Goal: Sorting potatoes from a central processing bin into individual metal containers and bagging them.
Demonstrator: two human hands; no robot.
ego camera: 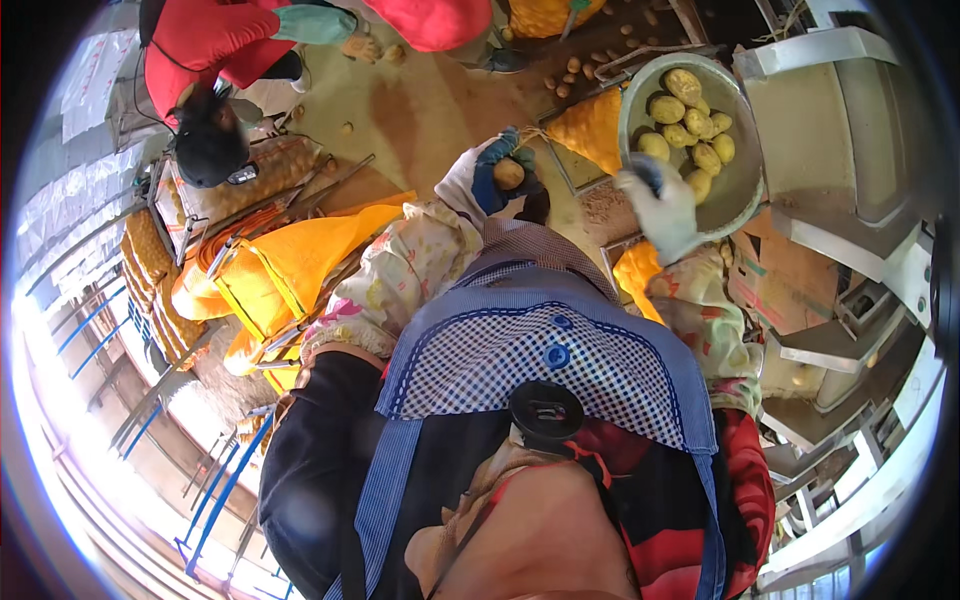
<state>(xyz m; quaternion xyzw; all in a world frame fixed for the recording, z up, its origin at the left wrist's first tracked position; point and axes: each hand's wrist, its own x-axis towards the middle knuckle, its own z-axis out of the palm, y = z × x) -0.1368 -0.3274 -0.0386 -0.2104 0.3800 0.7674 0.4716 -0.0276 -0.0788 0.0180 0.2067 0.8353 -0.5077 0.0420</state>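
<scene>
My left hand [510,176], in a blue glove, is closed around a brown potato [508,173] in front of my apron. My right hand [651,199], in a whitish glove and blurred, is at the near left rim of a round metal basin [752,196]; whether it holds anything is unclear. Several yellowish potatoes [684,124] lie in the basin. An orange mesh sack [589,131] hangs on a metal frame left of the basin, and another orange sack [637,270] is below my right hand.
A person in red [210,45] bends at the upper left beside filled sacks [277,161]; another person in red [435,19] is at the top. Loose potatoes [574,66] lie on the floor. Yellow-orange sacks on metal frames [277,274] stand at left, metal chutes [840,352] at right.
</scene>
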